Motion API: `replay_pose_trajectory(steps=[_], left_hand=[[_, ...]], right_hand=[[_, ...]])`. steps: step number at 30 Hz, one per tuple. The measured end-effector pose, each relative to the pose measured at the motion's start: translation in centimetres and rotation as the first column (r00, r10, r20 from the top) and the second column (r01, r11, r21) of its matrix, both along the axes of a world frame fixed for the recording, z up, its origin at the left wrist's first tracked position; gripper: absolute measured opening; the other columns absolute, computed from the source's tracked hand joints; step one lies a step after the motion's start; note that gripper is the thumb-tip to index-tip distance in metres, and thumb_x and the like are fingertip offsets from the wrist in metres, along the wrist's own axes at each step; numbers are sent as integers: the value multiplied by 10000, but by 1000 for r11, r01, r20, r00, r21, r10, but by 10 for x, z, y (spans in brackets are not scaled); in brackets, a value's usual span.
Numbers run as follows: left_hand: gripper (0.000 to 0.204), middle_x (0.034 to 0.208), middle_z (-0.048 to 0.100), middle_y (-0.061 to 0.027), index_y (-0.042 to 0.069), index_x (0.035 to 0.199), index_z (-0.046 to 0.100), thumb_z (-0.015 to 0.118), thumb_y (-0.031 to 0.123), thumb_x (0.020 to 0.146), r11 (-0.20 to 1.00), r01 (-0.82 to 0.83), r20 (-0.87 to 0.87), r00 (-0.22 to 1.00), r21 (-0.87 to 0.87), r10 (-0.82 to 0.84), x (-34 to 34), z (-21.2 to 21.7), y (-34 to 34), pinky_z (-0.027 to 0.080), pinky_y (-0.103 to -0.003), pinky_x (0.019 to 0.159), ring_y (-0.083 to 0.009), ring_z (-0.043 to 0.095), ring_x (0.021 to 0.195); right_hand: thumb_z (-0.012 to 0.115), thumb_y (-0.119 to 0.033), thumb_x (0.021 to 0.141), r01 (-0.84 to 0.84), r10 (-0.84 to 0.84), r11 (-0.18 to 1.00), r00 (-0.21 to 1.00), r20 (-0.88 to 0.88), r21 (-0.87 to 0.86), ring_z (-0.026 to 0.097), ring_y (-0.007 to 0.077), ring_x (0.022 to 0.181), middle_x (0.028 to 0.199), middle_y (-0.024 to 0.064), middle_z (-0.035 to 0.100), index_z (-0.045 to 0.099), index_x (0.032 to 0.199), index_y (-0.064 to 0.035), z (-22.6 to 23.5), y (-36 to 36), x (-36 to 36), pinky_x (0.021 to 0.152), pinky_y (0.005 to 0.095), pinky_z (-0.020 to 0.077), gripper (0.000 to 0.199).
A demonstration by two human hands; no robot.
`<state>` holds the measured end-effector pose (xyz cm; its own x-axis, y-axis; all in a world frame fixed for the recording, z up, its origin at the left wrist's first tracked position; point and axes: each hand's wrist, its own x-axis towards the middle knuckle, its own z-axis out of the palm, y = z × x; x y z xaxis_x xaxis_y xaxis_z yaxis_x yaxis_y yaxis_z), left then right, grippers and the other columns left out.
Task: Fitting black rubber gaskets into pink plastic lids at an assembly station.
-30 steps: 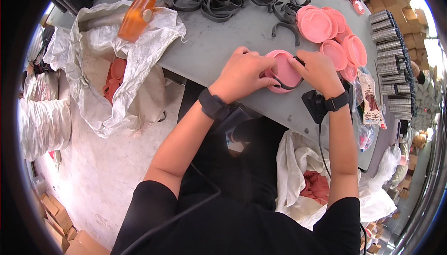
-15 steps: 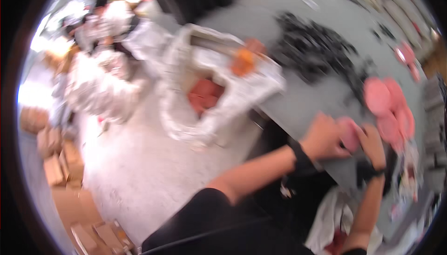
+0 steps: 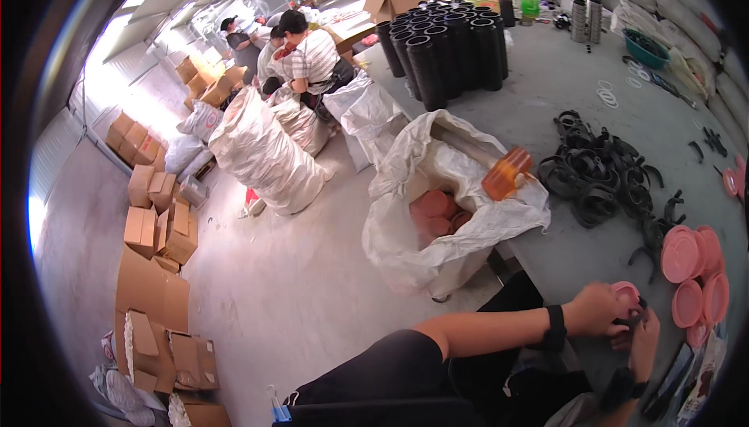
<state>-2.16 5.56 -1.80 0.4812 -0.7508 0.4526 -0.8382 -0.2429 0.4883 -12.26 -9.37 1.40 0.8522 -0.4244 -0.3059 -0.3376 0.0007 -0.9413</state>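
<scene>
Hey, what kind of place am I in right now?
It looks like a workshop or small factory: black tubes stand clustered on a long grey table, a pink round part is in your left hand, and cardboard boxes sit on the floor.

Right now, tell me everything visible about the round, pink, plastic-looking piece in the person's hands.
The round pink piece looks like shallow plastic, its raised rim surrounding a recessed face. It is at the near side of the grey table, the left hand gripping its left side, the right hand at its lower right. A black curved strip shows by its rim; fingers hide the rest.
</scene>
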Motion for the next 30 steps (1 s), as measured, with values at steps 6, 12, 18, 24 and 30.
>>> replay_pose_trajectory(steps=[6,12,18,24,30], left_hand=[[408,735,652,-147,110,1223,536,567,312,870,996,-87,-325,942,0,82,7,8,11,488,-455,593,-352,638,666],[418,1149,588,-96,127,1246,540,541,191,833,960,-279,-73,957,34,281,-4,11,2,389,-435,853,-280,539,1067],[543,1238,560,-77,106,1316,497,579,223,792,981,-191,56,980,34,189,12,5,16,347,-442,922,-275,506,1139],[844,1282,548,-67,130,1357,476,776,383,610,996,7,59,998,94,-13,8,24,10,316,-417,988,-269,477,1205],[898,1271,552,-61,136,1329,503,831,391,534,996,33,-16,999,79,-32,8,23,15,304,-408,999,-269,472,1208]], right_hand=[[537,-182,946,-59,58,998,998,-13,-33,591,195,431,636,113,594,505,1055,35,7,4,2,373,266,477,245],[553,-185,936,8,-5,999,998,67,-42,529,127,414,623,57,564,557,1043,24,0,5,-11,371,239,434,235],[601,-158,914,35,27,969,969,246,-245,500,67,527,636,21,548,626,969,11,-7,7,0,459,252,389,179],[674,-155,822,506,-288,639,856,430,-579,601,216,735,828,109,629,622,1021,-32,3,-18,-1,673,338,485,240],[718,-173,764,475,-107,391,874,474,-788,515,318,1140,1263,186,525,518,1245,-55,1,-63,23,938,436,424,534]])
